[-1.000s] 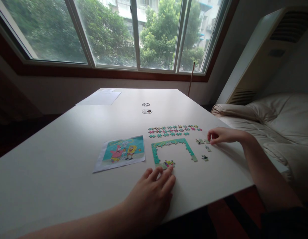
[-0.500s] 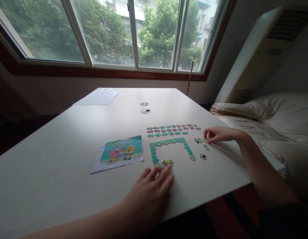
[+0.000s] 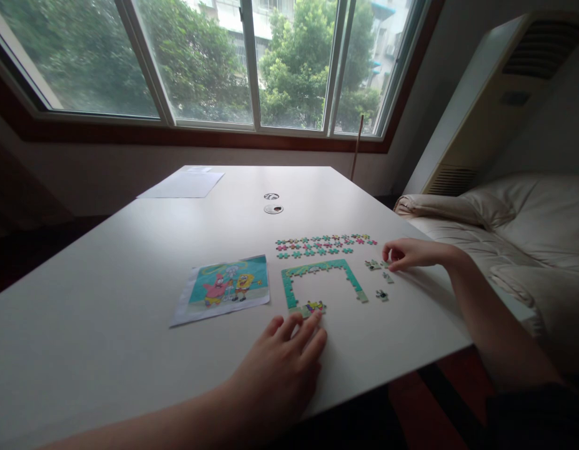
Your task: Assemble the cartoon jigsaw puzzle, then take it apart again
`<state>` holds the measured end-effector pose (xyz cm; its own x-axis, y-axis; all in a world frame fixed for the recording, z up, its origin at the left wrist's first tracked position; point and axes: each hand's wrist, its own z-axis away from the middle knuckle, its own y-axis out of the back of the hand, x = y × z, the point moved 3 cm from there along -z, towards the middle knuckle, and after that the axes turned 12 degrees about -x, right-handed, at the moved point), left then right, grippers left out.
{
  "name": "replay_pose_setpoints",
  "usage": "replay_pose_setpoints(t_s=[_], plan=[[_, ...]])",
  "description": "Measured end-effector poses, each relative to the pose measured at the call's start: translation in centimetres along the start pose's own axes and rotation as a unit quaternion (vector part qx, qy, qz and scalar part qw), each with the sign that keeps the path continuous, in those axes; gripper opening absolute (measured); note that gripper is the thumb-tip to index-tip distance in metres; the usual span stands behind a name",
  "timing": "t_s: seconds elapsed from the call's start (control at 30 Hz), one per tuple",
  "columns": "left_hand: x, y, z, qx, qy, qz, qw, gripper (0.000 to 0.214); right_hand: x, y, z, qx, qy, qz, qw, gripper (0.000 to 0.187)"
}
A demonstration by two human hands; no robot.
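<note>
Right hand [image 3: 407,253] unmoved, left hand [image 3: 280,369] too (flat)

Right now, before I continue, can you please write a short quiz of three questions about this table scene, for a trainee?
1. True or false: the person's left hand lies flat on the white table, with its fingertips at the near edge of the partly built teal jigsaw frame.
2. The printed cartoon picture sheet lies: A) left of the frame, B) right of the frame, C) on the window sill.
3. Which hand is at the few loose jigsaw pieces to the right of the frame?

Key: 1 true. 2 A. 3 the right hand.
</note>
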<state>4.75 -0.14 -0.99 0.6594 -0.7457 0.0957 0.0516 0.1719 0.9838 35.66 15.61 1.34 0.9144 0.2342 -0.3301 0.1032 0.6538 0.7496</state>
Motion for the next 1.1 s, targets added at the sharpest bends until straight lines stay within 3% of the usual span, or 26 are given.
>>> replay_pose_setpoints(t_s=[0.47, 0.93, 1.1], plan=[[0.0, 0.0, -0.1, 0.004, 0.006, 0.006, 1.0, 0.034, -3.5, -0.1, 1.4, 0.035, 0.059, 0.021, 0.997, 0.034], [0.0, 0.0, -0.1, -0.005, 0.005, 0.01, 1.0, 0.036, -1.9, 0.0, -1.3, 0.005, 0.074, 0.022, 0.997, 0.041], [0.0, -0.1, -0.1, -0.013, 0.008, 0.01, 1.0, 0.036, -2.3, 0.3, -0.9, 0.048, 0.094, 0.022, 0.994, 0.032]])
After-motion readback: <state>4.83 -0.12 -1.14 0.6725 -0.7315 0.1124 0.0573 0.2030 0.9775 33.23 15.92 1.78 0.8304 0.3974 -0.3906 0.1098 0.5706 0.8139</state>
